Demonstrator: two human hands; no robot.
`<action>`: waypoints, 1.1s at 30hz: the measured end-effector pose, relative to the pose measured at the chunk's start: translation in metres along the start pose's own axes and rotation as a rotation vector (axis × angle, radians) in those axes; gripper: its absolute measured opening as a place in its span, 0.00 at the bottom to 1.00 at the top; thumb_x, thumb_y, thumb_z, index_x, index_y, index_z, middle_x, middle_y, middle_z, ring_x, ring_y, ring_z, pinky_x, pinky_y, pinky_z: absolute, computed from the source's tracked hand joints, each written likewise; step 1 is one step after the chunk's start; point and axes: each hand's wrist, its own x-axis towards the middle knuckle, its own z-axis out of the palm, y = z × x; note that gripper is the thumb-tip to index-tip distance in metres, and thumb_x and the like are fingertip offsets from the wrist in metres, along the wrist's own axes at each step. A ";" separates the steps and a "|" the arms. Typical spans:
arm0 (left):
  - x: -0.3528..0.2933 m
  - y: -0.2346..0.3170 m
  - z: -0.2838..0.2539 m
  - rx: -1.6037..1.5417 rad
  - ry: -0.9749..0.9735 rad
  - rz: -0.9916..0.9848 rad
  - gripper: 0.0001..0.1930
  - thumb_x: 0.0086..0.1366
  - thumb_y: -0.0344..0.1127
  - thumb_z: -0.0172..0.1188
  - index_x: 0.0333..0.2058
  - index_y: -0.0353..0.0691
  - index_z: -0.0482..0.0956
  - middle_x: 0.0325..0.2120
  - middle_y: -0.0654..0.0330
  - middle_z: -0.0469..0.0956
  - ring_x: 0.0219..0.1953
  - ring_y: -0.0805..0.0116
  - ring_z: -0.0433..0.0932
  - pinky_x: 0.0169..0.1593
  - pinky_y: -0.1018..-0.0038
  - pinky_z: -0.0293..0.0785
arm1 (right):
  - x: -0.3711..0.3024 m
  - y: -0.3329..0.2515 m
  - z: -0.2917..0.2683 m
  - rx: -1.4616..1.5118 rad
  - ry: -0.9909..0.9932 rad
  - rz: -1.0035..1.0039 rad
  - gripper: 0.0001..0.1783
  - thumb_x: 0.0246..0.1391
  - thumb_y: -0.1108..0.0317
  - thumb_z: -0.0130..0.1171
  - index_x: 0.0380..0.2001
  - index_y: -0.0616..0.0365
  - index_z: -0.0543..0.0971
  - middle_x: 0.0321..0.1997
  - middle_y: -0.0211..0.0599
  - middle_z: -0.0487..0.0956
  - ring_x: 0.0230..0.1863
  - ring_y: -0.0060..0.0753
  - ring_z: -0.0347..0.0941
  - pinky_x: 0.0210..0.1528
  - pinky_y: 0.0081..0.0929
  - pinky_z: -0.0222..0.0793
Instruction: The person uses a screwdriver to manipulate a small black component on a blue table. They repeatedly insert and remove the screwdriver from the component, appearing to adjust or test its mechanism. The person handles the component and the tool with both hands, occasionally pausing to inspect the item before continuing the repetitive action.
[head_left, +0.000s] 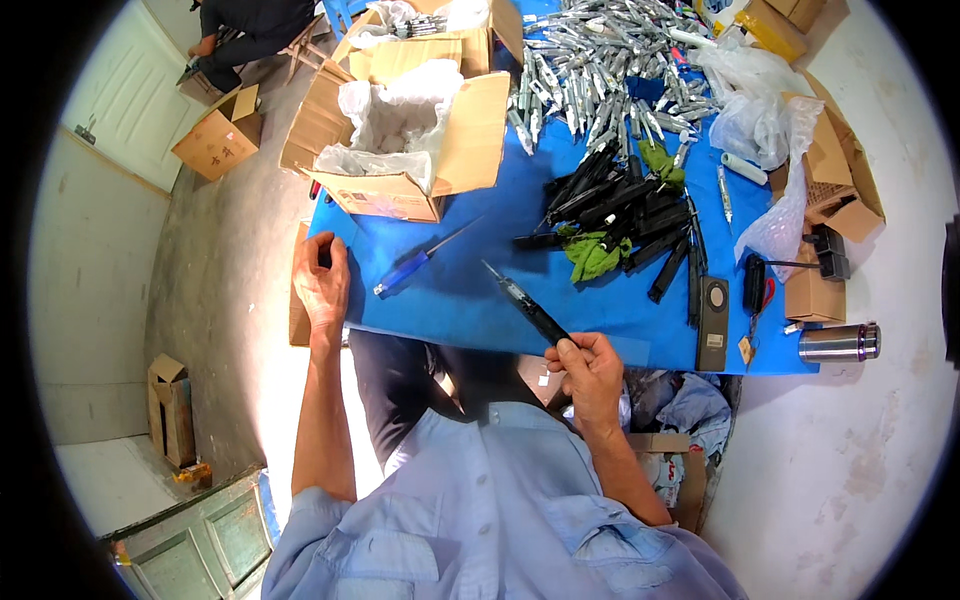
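Observation:
My right hand grips the rear end of a slim black pen-shaped device. Its grey, partly clear front narrows to a thin tip pointing up and left, above the table's near edge. My left hand is at the left edge of the blue-covered table, fingers curled and thumb bent in; whatever it may hold is hidden. Between the hands, a screwdriver with a blue handle lies on the blue cover. Beyond the device lies a heap of black slim casings with green cloth among them.
An open carton lined with plastic stands at the back left. Many grey pen-shaped parts are piled at the back. Along the right lie a flat dark box, keys, a metal flask and bubble wrap. Another person sits far left.

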 end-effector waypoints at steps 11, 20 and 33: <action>-0.038 0.039 -0.022 0.158 -0.184 0.107 0.15 0.69 0.36 0.71 0.50 0.34 0.85 0.48 0.50 0.85 0.41 0.60 0.85 0.46 0.64 0.82 | -0.035 0.039 0.006 0.044 -0.112 0.291 0.18 0.69 0.66 0.65 0.55 0.60 0.73 0.46 0.42 0.86 0.36 0.20 0.80 0.26 0.13 0.65; -0.063 0.074 0.022 0.298 -0.316 0.430 0.16 0.65 0.29 0.71 0.51 0.34 0.83 0.52 0.48 0.83 0.55 0.46 0.80 0.61 0.56 0.75 | -0.014 0.037 0.011 -0.001 -0.182 0.305 0.18 0.75 0.55 0.57 0.52 0.59 0.79 0.49 0.37 0.85 0.44 0.22 0.80 0.34 0.23 0.73; -0.122 0.107 -0.044 -0.123 -0.556 -0.192 0.13 0.76 0.33 0.60 0.52 0.30 0.80 0.36 0.58 0.83 0.37 0.74 0.78 0.42 0.75 0.76 | -0.009 0.044 0.019 -0.014 -0.359 0.321 0.20 0.77 0.54 0.54 0.57 0.59 0.80 0.38 0.29 0.84 0.34 0.20 0.78 0.31 0.20 0.69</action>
